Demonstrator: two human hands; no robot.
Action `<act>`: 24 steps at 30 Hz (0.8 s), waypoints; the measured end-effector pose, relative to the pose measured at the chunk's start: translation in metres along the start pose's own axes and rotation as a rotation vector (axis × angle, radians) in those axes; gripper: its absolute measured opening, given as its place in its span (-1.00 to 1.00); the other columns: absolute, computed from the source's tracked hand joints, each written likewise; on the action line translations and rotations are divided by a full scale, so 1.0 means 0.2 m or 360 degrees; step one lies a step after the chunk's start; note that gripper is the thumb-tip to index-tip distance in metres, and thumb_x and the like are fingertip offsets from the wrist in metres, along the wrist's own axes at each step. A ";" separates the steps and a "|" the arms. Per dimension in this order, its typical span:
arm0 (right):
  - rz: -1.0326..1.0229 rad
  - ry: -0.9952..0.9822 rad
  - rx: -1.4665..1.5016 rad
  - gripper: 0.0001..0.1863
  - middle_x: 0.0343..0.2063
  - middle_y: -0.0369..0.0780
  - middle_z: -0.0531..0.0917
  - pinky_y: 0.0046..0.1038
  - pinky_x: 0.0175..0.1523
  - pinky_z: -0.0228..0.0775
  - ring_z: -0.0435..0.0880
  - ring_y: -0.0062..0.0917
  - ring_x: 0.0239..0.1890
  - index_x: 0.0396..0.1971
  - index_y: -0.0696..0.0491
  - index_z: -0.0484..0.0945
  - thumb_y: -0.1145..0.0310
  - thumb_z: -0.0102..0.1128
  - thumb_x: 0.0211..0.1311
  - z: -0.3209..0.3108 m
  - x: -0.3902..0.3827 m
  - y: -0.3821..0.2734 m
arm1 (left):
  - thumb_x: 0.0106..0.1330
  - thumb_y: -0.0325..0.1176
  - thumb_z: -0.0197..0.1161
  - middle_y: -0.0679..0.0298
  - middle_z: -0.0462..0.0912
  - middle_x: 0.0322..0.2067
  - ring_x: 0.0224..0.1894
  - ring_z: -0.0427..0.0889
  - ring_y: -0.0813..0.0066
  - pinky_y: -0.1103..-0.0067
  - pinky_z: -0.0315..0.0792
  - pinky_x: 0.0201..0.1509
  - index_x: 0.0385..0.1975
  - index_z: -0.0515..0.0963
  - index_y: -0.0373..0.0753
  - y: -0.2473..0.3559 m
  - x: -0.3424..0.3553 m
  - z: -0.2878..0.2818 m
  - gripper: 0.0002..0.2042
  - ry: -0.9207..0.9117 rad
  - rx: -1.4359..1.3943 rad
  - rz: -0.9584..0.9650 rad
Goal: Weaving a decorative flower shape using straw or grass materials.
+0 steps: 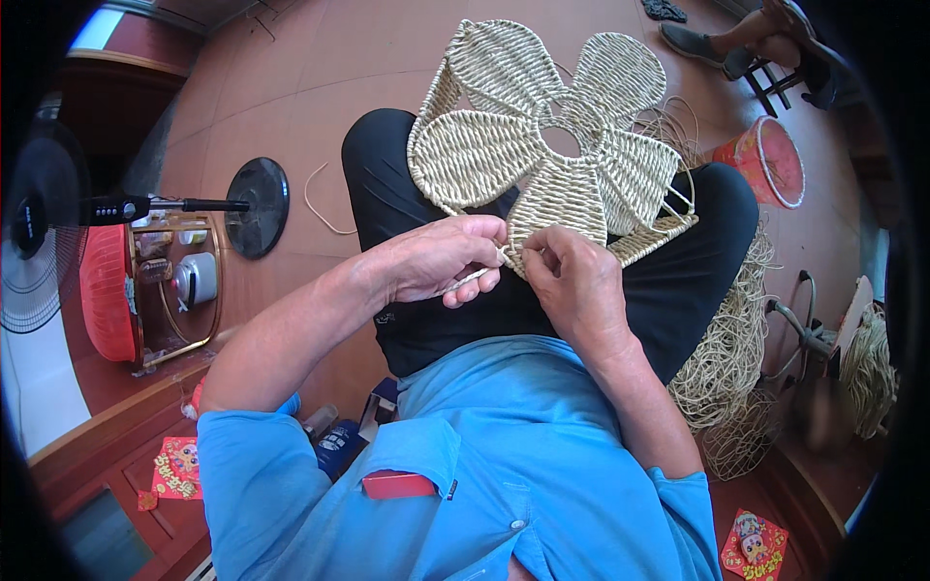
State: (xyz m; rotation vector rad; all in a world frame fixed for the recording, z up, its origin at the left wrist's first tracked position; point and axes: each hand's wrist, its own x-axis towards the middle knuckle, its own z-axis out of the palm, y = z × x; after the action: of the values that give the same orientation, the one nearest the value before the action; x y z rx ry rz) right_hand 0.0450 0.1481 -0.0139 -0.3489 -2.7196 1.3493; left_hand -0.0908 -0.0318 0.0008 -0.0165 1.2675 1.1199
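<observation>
A woven flower-shaped piece of pale twisted cord [475, 153] rests across my thighs, its petals set round an open ring in the middle. My left hand [448, 257] is closed at the lower left of the nearest petal, with a strand of cord [467, 281] running through its fingers. On the same petal's lower edge, my right hand [579, 288] is closed, thumb and forefinger pinched together. Its fingers hide what they grip, probably the petal's edge or a bit of cord. Both hands nearly meet there.
A big heap of loose cord [722, 363] lies right of my leg, beside a metal-legged stand [809, 334]. A red bucket [775, 165] stands beyond my right knee. To the left are a fan [44, 218] with a round black base [259, 208] and a shelf rack [174, 290]. Another person's legs [746, 44] show far right.
</observation>
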 end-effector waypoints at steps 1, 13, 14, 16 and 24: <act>0.0040 -0.0069 0.0027 -0.92 -0.40 -0.06 0.75 -0.10 -0.17 0.65 0.82 -0.13 -0.32 -0.22 0.13 0.70 0.47 0.40 0.37 -0.01 0.01 0.00 | 0.57 -0.46 0.04 0.37 0.58 -0.48 -0.68 0.50 0.76 0.76 0.36 -0.73 0.09 0.38 -0.24 0.00 0.00 0.00 -0.82 -0.0004 -0.0002 0.0002; -0.0199 -0.0029 0.0015 -0.85 -0.34 -0.05 0.68 -0.07 -0.19 0.60 0.75 -0.03 -0.33 -0.19 0.12 0.52 0.50 0.34 0.37 0.01 0.00 0.05 | 0.54 -0.40 0.23 0.20 0.72 -0.35 -0.32 0.73 0.26 0.28 0.63 -0.10 0.20 0.64 -0.33 -0.03 -0.17 0.05 -0.69 0.0737 0.1401 0.0753; -0.0199 -0.0031 0.0017 -0.85 -0.34 -0.05 0.68 -0.07 -0.19 0.60 0.75 -0.03 -0.33 -0.19 0.12 0.52 0.50 0.34 0.37 0.00 -0.01 0.05 | 0.54 -0.40 0.23 0.20 0.72 -0.35 -0.32 0.73 0.26 0.28 0.63 -0.10 0.20 0.64 -0.33 -0.05 -0.19 0.04 -0.69 0.0738 0.1400 0.0752; -0.0170 -0.0019 0.0127 -0.83 -0.33 -0.06 0.66 -0.06 -0.22 0.59 0.74 -0.01 -0.34 -0.14 0.10 0.50 0.50 0.34 0.39 -0.01 -0.03 0.06 | 0.45 -0.45 0.37 0.13 0.75 -0.24 -0.12 0.73 0.09 0.25 0.58 0.07 0.16 0.67 -0.27 -0.07 -0.23 0.05 -0.69 0.1498 0.2220 0.1477; -0.0189 -0.0078 0.0133 -0.82 -0.21 -0.03 0.73 -0.09 -0.22 0.59 0.79 -0.06 -0.26 -0.04 0.07 0.49 0.48 0.27 0.47 0.03 -0.01 0.02 | 0.40 -0.54 0.40 0.15 0.78 -0.15 -0.05 0.71 0.11 0.28 0.56 0.12 -0.05 0.76 -0.26 -0.20 -0.16 0.21 -0.83 0.1476 0.1683 0.1488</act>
State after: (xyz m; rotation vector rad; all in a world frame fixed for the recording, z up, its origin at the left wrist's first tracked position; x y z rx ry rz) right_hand 0.0469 0.1442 -0.0205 -0.1473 -2.6646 1.4514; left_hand -0.0295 -0.0486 0.0182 1.0439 2.7489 1.0562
